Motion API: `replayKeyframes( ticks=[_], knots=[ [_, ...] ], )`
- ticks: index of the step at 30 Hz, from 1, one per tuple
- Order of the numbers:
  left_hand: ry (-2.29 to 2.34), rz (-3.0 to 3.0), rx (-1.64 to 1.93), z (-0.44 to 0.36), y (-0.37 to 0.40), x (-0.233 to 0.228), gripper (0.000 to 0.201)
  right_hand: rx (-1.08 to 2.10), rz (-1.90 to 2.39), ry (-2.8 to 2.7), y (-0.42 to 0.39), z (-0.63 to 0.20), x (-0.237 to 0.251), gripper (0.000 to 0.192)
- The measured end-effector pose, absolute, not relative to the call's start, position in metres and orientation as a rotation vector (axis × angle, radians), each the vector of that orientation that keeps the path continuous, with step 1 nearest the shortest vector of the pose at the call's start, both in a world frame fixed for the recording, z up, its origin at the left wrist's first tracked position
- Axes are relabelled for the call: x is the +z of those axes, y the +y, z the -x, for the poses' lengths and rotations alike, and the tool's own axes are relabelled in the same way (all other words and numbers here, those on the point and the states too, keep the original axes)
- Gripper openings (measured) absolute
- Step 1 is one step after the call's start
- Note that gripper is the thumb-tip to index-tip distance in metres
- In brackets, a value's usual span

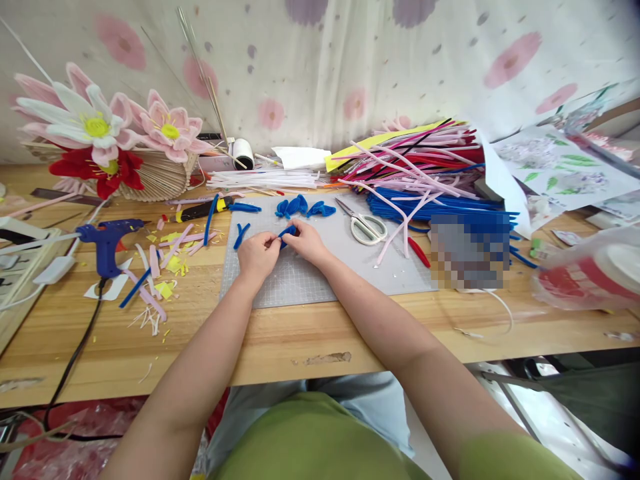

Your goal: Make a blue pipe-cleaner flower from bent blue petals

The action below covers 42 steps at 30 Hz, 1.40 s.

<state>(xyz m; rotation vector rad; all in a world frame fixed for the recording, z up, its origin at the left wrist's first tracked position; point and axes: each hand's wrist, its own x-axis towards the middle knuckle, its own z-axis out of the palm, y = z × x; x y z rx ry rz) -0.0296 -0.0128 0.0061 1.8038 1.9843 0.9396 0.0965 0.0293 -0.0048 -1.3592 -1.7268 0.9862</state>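
Both hands meet over the grey cutting mat (320,280), pinching one short blue pipe cleaner piece (287,235). My left hand (258,256) grips its left end between thumb and fingers. From the other side, my right hand (308,243) closes on it, and the fingers hide part of its shape. Just beyond lie blue bent pipe cleaner petals (292,206) and more blue petals (321,210). Small blue pieces (242,235) rest left of my left hand. To the right are scissors (364,225) with pale handles.
At the left are a blue glue gun (111,245), pipe cleaner scraps (173,257) and fluffy flowers (95,127). A yellow-black cutter (203,211) lies behind. Blue pipe cleaners (430,205) and a mixed-colour bundle (425,157) fill the back right. A bagged cup (595,270) stands at right.
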Motion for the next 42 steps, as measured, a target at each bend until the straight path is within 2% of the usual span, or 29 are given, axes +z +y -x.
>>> replayKeyframes(
  ticks=[6, 11, 19, 28, 35, 42],
  knots=[
    [1.996, -1.853, 0.896, 0.027, -0.012, 0.005, 0.023, 0.881, 1.333, -1.786, 0.029, -0.097, -0.007, 0.008],
    [1.811, -1.866, 0.951, 0.028, -0.009, 0.003, 0.032, 0.878, 1.223, -1.816, 0.03, -0.098, -0.012, 0.008],
    [1.733, -1.721, 1.01, 0.038, -0.001, -0.004, 0.027, 0.987, 1.064, -1.656, 0.03, -0.098, -0.011, 0.014],
    [1.843, -1.663, 1.147, 0.022, -0.003, 0.0, 0.023, 0.933, 1.171, -1.566, 0.029, -0.094, -0.008, 0.015],
    [1.412, -1.264, 1.113, 0.026, 0.007, -0.01, 0.018, 1.083, 1.046, -1.521, 0.034, -0.101, -0.012, 0.023],
    [1.725, -1.474, 1.141, 0.025, 0.005, -0.016, 0.022, 1.036, 1.141, -1.525, 0.035, -0.098, -0.015, 0.025]
  ],
)
